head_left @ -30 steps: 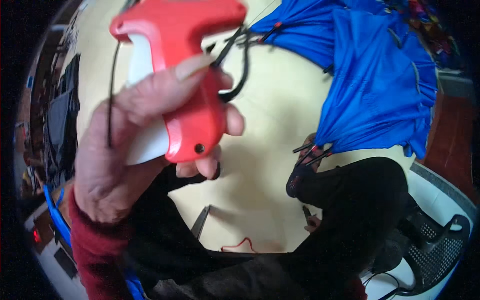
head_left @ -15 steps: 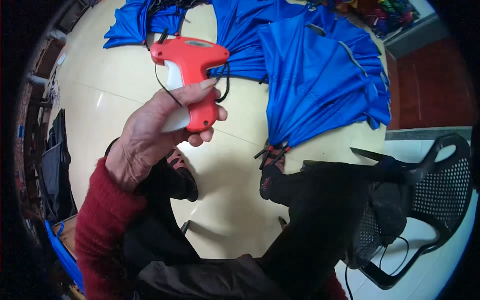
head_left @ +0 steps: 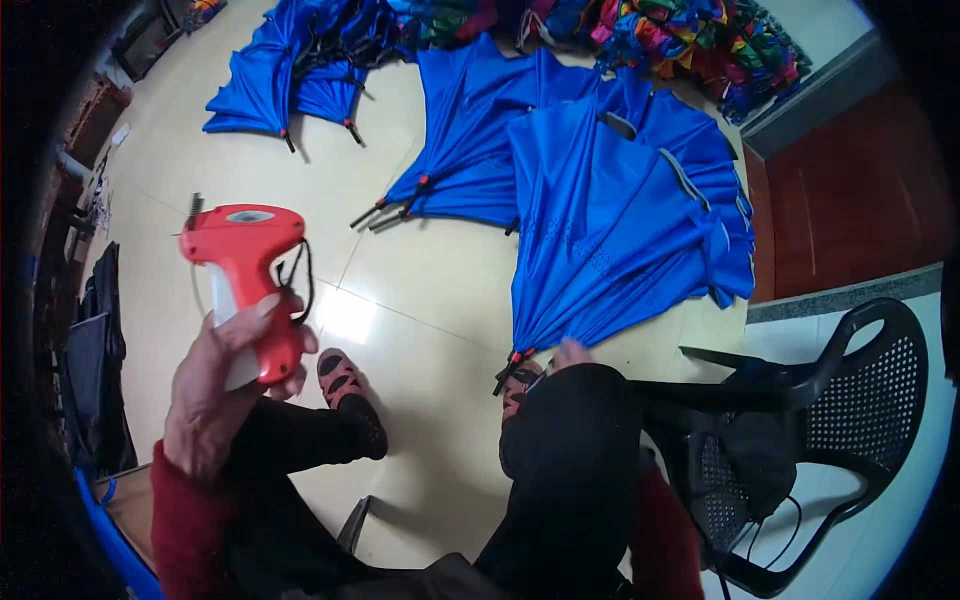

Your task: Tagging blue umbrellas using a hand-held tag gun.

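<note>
My left hand (head_left: 205, 385) is wrapped round the grip of a red and white tagging gun (head_left: 262, 290), held upright at the left with a black cord loop hanging off its back. Only a blurred bit of my right hand (head_left: 572, 354) shows beyond my right knee, which hides the rest. It is close to the black handle end of the nearest blue umbrella (head_left: 590, 235). Whether it touches that umbrella I cannot tell. This umbrella lies loosely folded on the floor, its handle end beside my right shoe.
More blue umbrellas (head_left: 465, 130) lie behind, with others (head_left: 255, 95) at the far left. A heap of multicoloured folded fabric (head_left: 690, 45) sits at the back. To my right stands a black plastic chair (head_left: 865, 400) with a dark bag (head_left: 755, 455) on it.
The tagging gun in my left hand has moved left and down. My right hand has come into view beyond the knee. The view has shifted, showing more of the umbrellas and the fabric heap.
</note>
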A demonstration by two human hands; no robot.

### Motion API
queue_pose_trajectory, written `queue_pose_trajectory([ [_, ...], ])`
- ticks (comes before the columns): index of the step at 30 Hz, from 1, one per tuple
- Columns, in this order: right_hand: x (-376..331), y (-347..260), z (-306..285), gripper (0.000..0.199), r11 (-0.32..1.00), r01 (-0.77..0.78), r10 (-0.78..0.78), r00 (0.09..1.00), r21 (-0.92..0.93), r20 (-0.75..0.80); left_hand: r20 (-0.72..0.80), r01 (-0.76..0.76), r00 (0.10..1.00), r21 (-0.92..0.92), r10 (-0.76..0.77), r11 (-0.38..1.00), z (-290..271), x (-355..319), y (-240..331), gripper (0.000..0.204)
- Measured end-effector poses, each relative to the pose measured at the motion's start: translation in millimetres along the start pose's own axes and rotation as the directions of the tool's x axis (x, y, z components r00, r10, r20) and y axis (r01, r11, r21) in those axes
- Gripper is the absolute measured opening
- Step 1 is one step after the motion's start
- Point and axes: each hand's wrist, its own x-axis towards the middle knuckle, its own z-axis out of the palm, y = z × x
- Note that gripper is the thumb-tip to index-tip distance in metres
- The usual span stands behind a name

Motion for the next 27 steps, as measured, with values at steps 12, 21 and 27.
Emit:
queue_pose_trajectory([
  [12,19,15,78,0.03,-0.624,-0.452,0.195,0.699,0.637,0.688,-0.141,-0.078,0.987,-0.005,0.077,0.997,-40,-3,-11,0.039],
  [21,28,-43,25,0.027,-0.574,-0.202,0.43,0.75,0.794,0.501,-0.074,-0.082,0.994,-0.049,0.079,0.995,-42,6,-28,0.044],
  [27,0,-38,-34,0.034,-0.546,-0.364,0.601,0.457,0.755,0.655,-0.102,-0.093,0.99,0.048,0.097,0.995,-35,6,-21,0.045],
])
